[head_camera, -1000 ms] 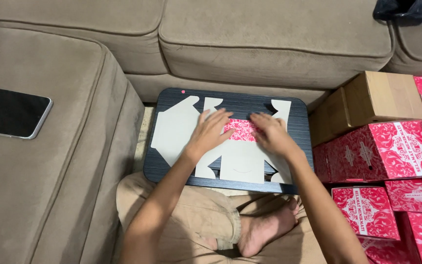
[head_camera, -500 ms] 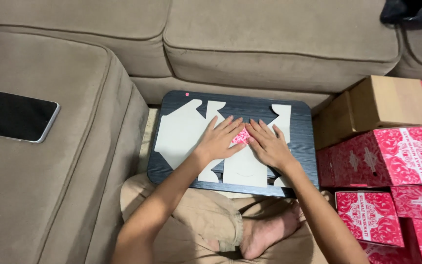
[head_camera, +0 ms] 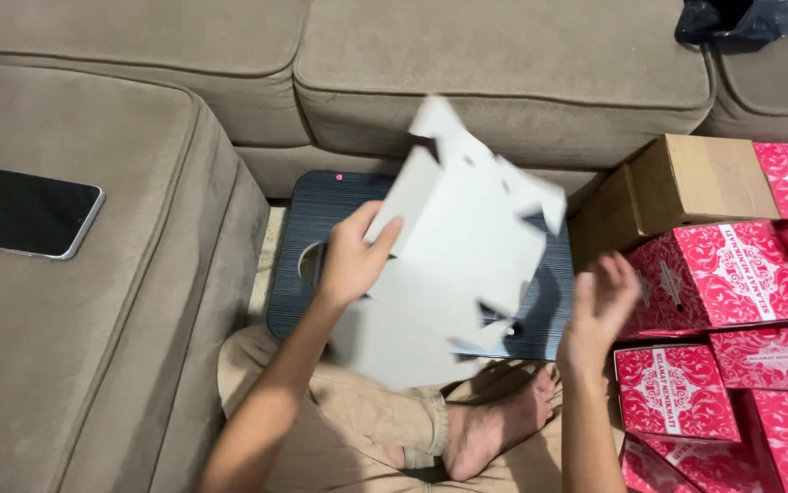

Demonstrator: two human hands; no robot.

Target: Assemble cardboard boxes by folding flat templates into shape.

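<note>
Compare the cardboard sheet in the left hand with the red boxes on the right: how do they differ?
The cardboard sheet is an unfolded cut-out, its plain pale grey side up; the red boxes are folded shut, showing a red-and-white pattern. The sheet is lifted and tilted in the left hand, blurred; the boxes sit stacked, untouched. The right hand is open, holding nothing.

A second ago the white cardboard sheet [head_camera: 462, 246] lay flat on the dark lap board [head_camera: 307, 224], and you pressed it down with both palms. Now you have lifted it off the board; it is tilted in the air and looks blurred. Your left hand [head_camera: 350, 260] has closed its grip on the left edge of the sheet. Your right hand [head_camera: 598, 306] has let go and is now open beside the sheet, near the red boxes [head_camera: 718, 274].
</note>
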